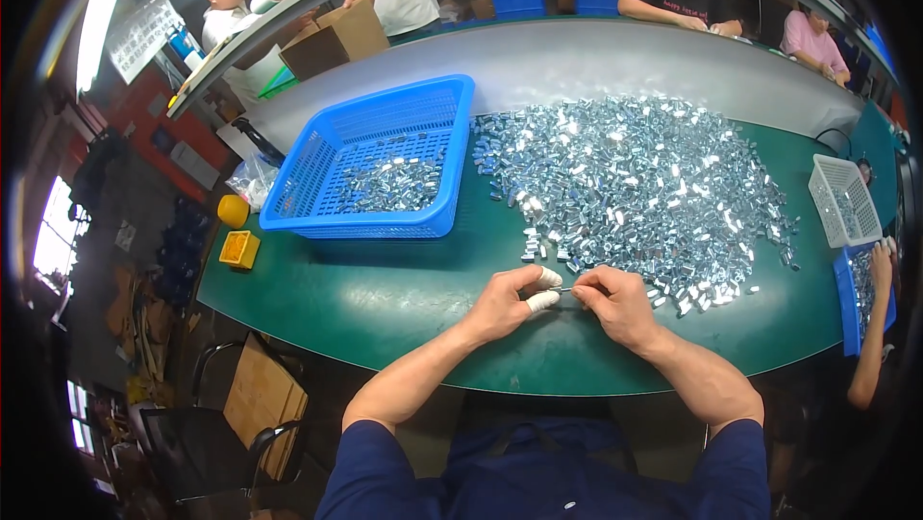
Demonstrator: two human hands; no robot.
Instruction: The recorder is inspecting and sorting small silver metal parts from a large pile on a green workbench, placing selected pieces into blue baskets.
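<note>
Near the table's front edge, my left hand (514, 303) and my right hand (618, 307) meet, both closed in a pinch. White tape wraps the left thumb and forefinger. Between the two sets of fingertips shows a small, thin metal piece (565, 289), largely covered by the fingers. Just beyond my hands spreads a large heap of small shiny metal pieces (635, 184), short and tube-like. To the left stands a blue perforated plastic basket (365, 228) with a layer of similar pieces (389, 184) on its bottom.
A yellow box (239, 249) and a yellow rounded container (233, 210) sit at the table's left edge. On the right are a white basket (846, 201) and a blue bin (848, 301), with another person's hand (883, 265) at it. Several people work beyond the grey partition (577, 59).
</note>
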